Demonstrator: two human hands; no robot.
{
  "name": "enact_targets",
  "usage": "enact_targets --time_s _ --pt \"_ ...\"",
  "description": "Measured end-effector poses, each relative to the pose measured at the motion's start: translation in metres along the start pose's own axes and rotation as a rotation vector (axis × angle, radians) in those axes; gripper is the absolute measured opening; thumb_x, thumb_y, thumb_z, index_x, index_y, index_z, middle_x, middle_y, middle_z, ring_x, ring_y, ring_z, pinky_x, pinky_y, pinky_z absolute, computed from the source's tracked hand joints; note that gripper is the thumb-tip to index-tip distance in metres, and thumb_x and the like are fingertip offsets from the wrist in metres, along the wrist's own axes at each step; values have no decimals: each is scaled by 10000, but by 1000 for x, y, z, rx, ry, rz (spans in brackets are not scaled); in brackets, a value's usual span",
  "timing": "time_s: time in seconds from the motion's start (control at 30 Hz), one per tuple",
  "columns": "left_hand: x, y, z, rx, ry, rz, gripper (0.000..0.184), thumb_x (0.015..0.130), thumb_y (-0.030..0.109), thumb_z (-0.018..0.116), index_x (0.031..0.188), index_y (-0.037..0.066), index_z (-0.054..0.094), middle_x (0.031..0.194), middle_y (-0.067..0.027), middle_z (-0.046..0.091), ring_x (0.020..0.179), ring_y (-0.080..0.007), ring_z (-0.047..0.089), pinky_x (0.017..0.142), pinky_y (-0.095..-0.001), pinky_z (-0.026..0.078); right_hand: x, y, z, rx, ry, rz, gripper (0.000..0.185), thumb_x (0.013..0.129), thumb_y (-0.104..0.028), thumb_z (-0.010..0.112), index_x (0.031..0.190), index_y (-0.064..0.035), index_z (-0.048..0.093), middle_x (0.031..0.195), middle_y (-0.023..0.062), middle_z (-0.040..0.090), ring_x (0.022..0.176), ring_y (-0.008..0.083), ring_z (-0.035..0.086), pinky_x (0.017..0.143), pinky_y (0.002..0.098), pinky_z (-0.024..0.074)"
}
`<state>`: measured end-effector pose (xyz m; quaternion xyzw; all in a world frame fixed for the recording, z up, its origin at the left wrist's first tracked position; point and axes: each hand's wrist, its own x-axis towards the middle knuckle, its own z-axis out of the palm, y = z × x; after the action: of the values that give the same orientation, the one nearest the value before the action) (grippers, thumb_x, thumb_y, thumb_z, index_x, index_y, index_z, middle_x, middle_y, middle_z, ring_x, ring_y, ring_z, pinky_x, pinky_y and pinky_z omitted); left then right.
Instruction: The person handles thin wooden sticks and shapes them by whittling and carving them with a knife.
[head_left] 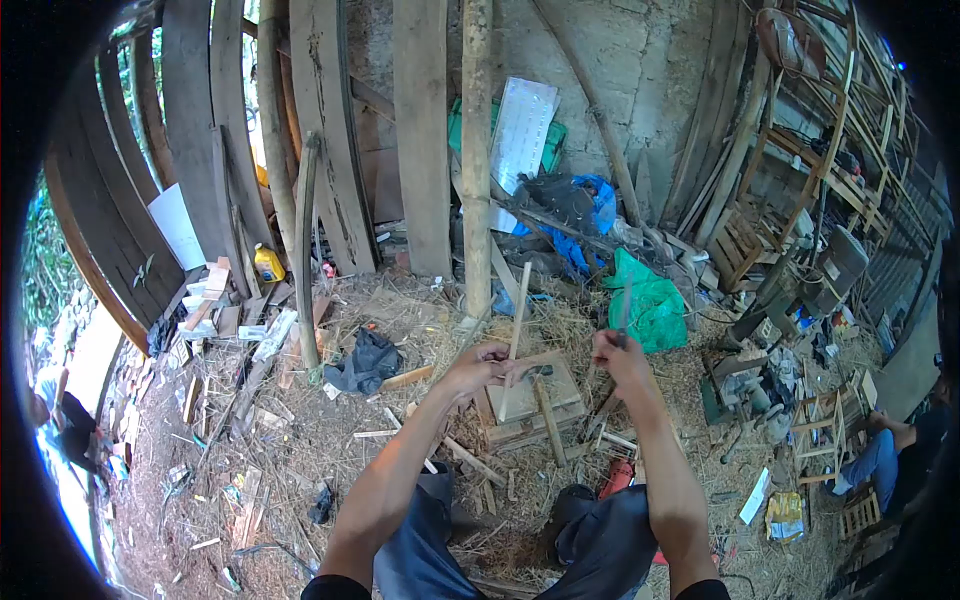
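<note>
My left hand [482,369] is closed around a thin wooden stick [519,320], which stands nearly upright over a low wooden block [562,392]. In my right hand [622,357] is a knife [626,308], its blade pointing up and its dark handle inside my fist. The two hands are apart, with the knife to the right of the stick. A hammer [548,415] lies on the block, its head near my left hand and its handle toward me.
Beyond the block stands a wooden post [477,160]. A green plastic bag [648,305] lies behind my right hand, and a black bag [365,362] is at left. Wood scraps litter the ground. One person sits at far right [905,440], another at far left [62,410].
</note>
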<state>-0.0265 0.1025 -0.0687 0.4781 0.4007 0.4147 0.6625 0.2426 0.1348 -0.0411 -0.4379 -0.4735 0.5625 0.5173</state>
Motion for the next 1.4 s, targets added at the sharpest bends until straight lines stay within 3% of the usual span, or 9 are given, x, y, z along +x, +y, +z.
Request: enact_targets --time_s 0.07,0.33,0.4,0.53,0.77,0.87,0.93,1.03,1.4 --pt "-4 4 -6 -7 75 -13 254 891 62 556 1136 -4 544 970 -40 575 912 -146 567 825 -304 470 3 3 -12 -64 218 6 66 870 -71 572 828 -25 596 683 24 551 554 101 537 506 263 459" --pt "-14 32 21 -263 28 -36 284 938 115 438 1174 -11 533 855 2 502 744 -75 499 586 -202 427 -6 15 15 -410 26 -34 237 868 -211 618 874 24 595 663 49 617 582 122 581 516 270 460" --pt "-16 32 32 -282 18 -68 292 946 135 420 1171 -15 532 824 11 480 703 -58 470 538 -192 400 -6 6 28 -549 31 -337 293 870 -265 619 918 24 605 689 41 626 615 119 586 550 262 445" --pt "-15 31 46 -201 -134 -55 305 962 176 400 1162 -15 528 795 20 443 652 -54 417 495 -201 338 -7 1 53 -93 21 -238 303 862 -274 634 950 16 616 670 -3 597 593 74 536 534 244 412" --pt "-29 35 60 161 -84 11 281 980 186 402 1187 27 506 749 35 420 570 -36 352 465 -175 272 -2 1 57 -134 11 -250 193 883 -243 619 907 -52 602 597 -31 493 431 24 371 381 202 261" --pt "-24 24 48 162 -74 39 275 978 175 409 1206 50 500 741 34 435 540 -33 346 461 -164 274 2 1 45 -190 46 -410 217 864 -252 638 882 -39 601 556 -16 467 454 51 407 408 232 297" --pt "-22 23 45 127 -57 65 280 978 179 411 1219 58 489 744 31 438 539 -31 344 461 -168 276 -3 -10 37 -735 152 -461 172 815 -187 634 861 -21 622 578 88 558 466 191 493 483 320 381" --pt "-25 24 54 29 -31 90 290 977 168 408 1243 68 468 755 24 448 536 -29 338 461 -176 277 -18 -5 35 -833 -12 -422 169 777 -165 615 894 -46 632 623 159 586 542 318 575 542 396 440" --pt "-30 20 74 26 -11 53 244 983 178 410 1161 42 506 757 12 463 573 -52 357 487 -201 296 -35 -5 41 -1226 -150 -474 215 756 -274 610 841 -87 673 677 185 635 657 366 634 641 465 510"
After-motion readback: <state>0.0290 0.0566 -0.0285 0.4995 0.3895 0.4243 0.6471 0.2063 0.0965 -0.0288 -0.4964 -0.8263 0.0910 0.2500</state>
